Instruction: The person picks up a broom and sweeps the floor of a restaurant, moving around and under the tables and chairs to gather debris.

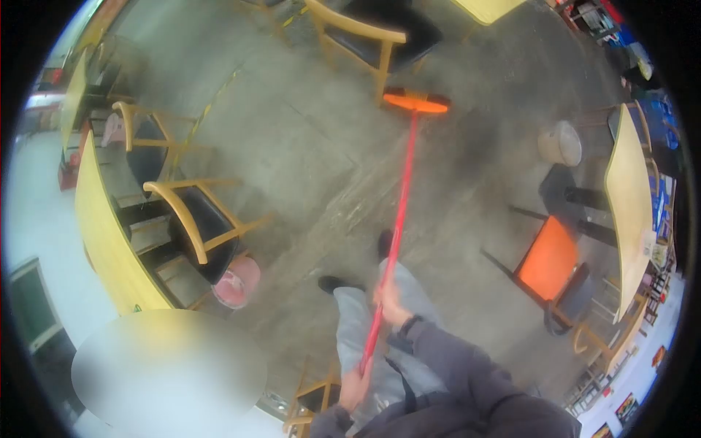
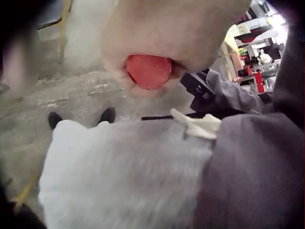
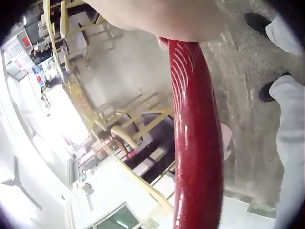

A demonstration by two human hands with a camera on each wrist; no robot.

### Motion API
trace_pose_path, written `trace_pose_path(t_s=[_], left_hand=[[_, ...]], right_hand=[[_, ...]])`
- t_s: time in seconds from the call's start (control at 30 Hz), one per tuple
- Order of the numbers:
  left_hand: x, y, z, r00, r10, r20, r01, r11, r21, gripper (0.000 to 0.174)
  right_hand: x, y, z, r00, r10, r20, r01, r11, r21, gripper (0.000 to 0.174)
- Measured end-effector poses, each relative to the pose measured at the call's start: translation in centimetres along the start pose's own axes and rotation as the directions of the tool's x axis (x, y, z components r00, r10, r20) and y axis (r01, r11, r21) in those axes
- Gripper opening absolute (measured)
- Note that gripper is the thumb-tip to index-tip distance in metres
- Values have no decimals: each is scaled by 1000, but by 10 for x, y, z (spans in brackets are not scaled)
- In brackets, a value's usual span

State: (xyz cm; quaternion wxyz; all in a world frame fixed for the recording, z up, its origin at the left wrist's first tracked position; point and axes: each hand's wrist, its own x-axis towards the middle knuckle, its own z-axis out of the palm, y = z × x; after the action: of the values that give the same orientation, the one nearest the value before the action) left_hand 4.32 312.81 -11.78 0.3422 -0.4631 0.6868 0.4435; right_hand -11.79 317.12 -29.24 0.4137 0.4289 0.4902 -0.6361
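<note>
Both hands grip the long red handle [image 1: 403,197] of a broom, whose wide orange head [image 1: 415,102] lies on the grey floor close to a chair leg. My left hand [image 1: 353,388] holds the near end of the handle at waist height; in the left wrist view its fingers curl round the red butt end [image 2: 148,71]. Farther along, my right hand [image 1: 394,303] wraps round the handle in front of the thighs. Glossy red handle [image 3: 198,138] fills the middle of the right wrist view, running out from under the hand.
A wooden chair [image 1: 358,33] with a black seat stands just beyond the broom head. Left are a yellow-topped table [image 1: 109,233], more chairs and a pink bucket [image 1: 237,283]. To the right stand a white bucket [image 1: 560,144], an orange-seated chair [image 1: 549,257] and another table [image 1: 628,204].
</note>
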Motion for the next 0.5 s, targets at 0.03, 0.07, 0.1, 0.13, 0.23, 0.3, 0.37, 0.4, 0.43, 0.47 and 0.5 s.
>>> trace_pose_path(t_s=[0.03, 0.07, 0.1, 0.13, 0.23, 0.3, 0.37, 0.4, 0.43, 0.47, 0.5], left_hand=[[20, 9, 5, 1000, -7, 19, 8, 999, -38, 56], [42, 17, 12, 999, -14, 39, 17, 997, -78, 57], [60, 31, 15, 1000, 21, 9, -20, 996, -92, 60], [77, 48, 15, 998, 53, -21, -55, 993, -104, 63], [111, 100, 12, 995, 72, -68, -85, 976, -203, 67], [127, 100, 22, 999, 4, -43, -12, 984, -175, 68], [126, 83, 25, 999, 23, -28, -28, 979, -202, 68], [123, 75, 23, 999, 37, -6, -37, 975, -221, 68], [117, 66, 22, 998, 55, 21, -49, 970, -237, 69], [110, 54, 23, 997, 58, 41, -50, 981, -187, 69], [101, 38, 24, 997, 57, 53, -49, 989, -141, 69]], right_hand=[[18, -17, 5, 999, -45, 3, 45, 999, -30, 58], [35, -36, 12, 998, -68, 2, 68, 996, -53, 58], [53, -55, 20, 996, -90, 0, 90, 993, -76, 58], [74, -72, 26, 995, -94, 29, 97, 989, -112, 58], [125, -118, 39, 995, -80, 52, 89, 971, -220, 61], [135, -118, 36, 988, -149, -34, 125, 917, -378, 65], [135, -109, 39, 971, -212, -115, 123, 846, -519, 71], [129, -98, 39, 954, -246, -170, 106, 811, -576, 74], [119, -87, 36, 932, -284, -228, 83, 776, -626, 77], [131, -63, 26, 905, -338, -259, 69, 717, -693, 81], [119, -50, 19, 901, -376, -216, 114, 685, -719, 79]])
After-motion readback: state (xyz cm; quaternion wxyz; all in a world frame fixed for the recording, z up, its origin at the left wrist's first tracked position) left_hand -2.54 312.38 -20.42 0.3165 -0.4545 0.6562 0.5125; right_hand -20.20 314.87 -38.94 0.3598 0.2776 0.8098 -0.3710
